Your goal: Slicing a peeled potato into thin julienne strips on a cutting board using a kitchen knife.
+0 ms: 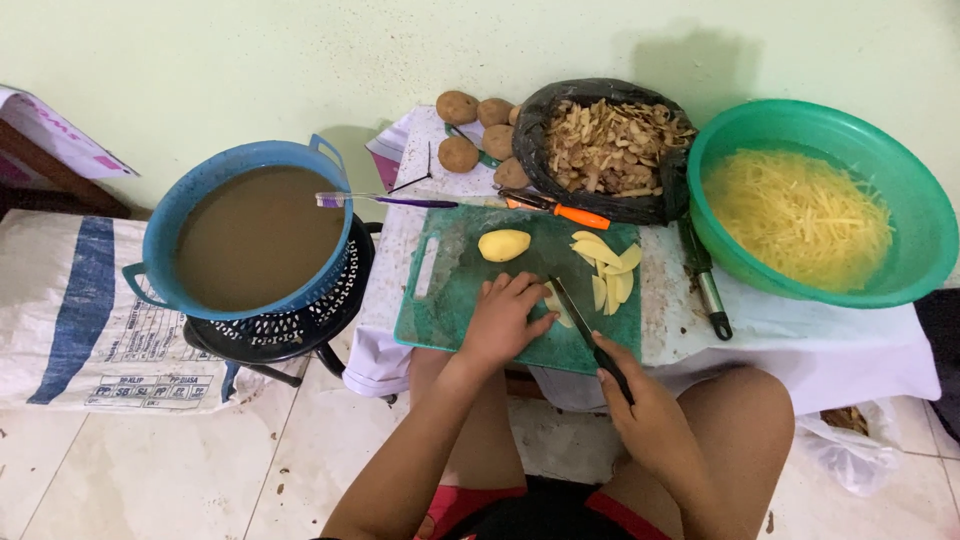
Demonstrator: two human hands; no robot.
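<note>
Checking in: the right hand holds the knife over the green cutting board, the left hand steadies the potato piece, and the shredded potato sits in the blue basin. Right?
Not quite. In the head view the shredded potato sits in the green basin; the blue basin holds brown water. The right hand, knife, left hand and green cutting board are as stated.
</note>
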